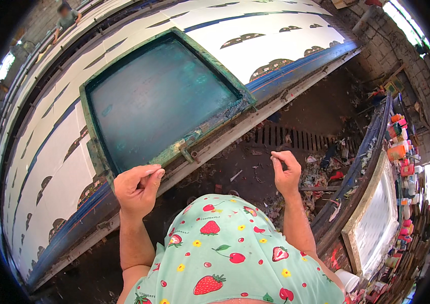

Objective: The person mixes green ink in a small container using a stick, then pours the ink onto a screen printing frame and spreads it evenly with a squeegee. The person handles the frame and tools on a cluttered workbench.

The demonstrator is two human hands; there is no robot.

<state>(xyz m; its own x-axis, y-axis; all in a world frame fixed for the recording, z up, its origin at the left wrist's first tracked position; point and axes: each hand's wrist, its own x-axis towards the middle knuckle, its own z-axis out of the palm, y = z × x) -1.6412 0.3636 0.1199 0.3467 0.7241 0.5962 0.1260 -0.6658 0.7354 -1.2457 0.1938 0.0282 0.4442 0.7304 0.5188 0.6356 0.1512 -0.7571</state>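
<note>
Dark shapes (271, 68) are already on the white cloth (276, 46) around the frame (212, 65); what's left under it is hidden. Left hand (136, 190) and right hand (287, 176) pinch, seemingly empty.

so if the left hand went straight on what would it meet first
Likely the near edge of the green frame, just beyond the left hand in view, though depth is unclear.

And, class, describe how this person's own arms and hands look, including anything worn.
Both the left hand and the right hand are bare, with no glove, ring or watch showing, and no sleeve covers either forearm. The mint-green garment has red strawberries, cherries and yellow flowers.
</note>
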